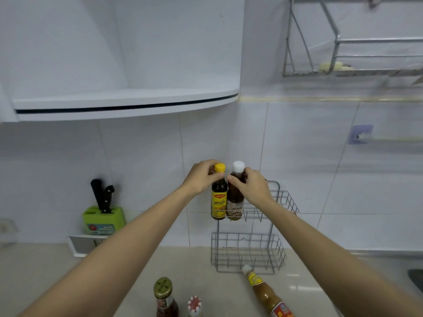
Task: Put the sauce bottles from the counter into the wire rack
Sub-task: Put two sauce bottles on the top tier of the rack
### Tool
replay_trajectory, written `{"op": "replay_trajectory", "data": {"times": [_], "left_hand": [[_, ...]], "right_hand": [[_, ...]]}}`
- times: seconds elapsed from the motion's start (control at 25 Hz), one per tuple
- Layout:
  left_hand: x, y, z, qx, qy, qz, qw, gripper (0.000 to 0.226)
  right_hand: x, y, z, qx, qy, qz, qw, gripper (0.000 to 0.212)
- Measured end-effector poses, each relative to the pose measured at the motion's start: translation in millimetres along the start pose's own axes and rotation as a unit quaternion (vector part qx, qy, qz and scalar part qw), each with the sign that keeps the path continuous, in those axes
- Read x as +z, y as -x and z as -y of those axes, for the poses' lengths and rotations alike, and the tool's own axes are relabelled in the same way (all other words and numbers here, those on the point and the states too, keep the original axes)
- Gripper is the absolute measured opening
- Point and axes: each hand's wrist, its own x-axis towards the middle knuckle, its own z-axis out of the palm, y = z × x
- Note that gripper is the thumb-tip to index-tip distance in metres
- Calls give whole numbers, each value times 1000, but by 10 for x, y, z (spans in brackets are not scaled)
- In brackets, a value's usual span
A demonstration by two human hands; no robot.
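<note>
A two-tier wire rack (pixel 283 203) hangs on the tiled wall above the counter. At the left end of its upper tier stand a dark bottle with a yellow cap (pixel 219 202) and a brown bottle with a white cap (pixel 235 203), side by side. My left hand (pixel 202 178) grips the yellow-capped bottle at its neck. My right hand (pixel 253 186) holds the white-capped bottle at its shoulder. Three more bottles stand on the counter at the bottom: a green-capped one (pixel 163 298), a red-and-white-capped one (pixel 194 306) and a tall amber one (pixel 265 291). The lower tier (pixel 248 253) holds nothing.
A green knife block (pixel 104 219) with black-handled knives stands at the left against the wall. A curved white shelf (pixel 128 104) juts out above. A metal dish rack (pixel 352 42) hangs at the upper right. A sink edge (pixel 415 279) shows at the far right.
</note>
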Motion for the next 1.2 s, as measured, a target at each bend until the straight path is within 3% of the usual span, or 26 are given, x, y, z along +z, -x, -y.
{"op": "replay_trajectory", "data": {"times": [0.16, 0.32, 0.56, 0.64, 0.72, 0.8, 0.84, 0.88, 0.96, 1.04, 1.12, 1.2], "left_hand": [[43, 53, 27, -17, -5, -3, 1000, 28], [15, 25, -10, -23, -11, 9, 1000, 30], [66, 48, 61, -39, 0, -7, 999, 36], [83, 70, 134, -73, 23, 29, 997, 46], [139, 151, 265, -128, 9, 100, 987, 69], [239, 278, 429, -185, -34, 155, 970, 87], [277, 327, 503, -206, -40, 168, 963, 92], [316, 356, 556, -219, -34, 178, 959, 94], [398, 381, 583, -217, -3, 195, 957, 93], [464, 358, 573, -186, 48, 200, 961, 78], [550, 341, 548, -150, 108, 196, 963, 52], [588, 339, 531, -126, 140, 182, 965, 42]], "right_hand": [[-51, 71, -126, -10, -61, 103, 993, 49], [-61, 76, -125, -14, -30, 97, 995, 47], [-68, 46, -156, 26, -75, 125, 989, 52], [-83, 82, -171, 29, -91, 132, 987, 58], [-148, 176, -231, 15, -83, 87, 993, 68], [-230, 388, -417, -42, -57, -18, 997, 45], [-266, 520, -559, -78, -30, -55, 995, 27], [-283, 668, -742, -98, 0, -66, 993, 23], [-245, 1035, -1175, -79, 61, -23, 995, 32], [-131, 1377, -1563, -14, 97, 90, 991, 31], [57, 1601, -1887, 55, 153, 234, 959, 23], [274, 1694, -2077, 107, 193, 317, 922, 43]]}}
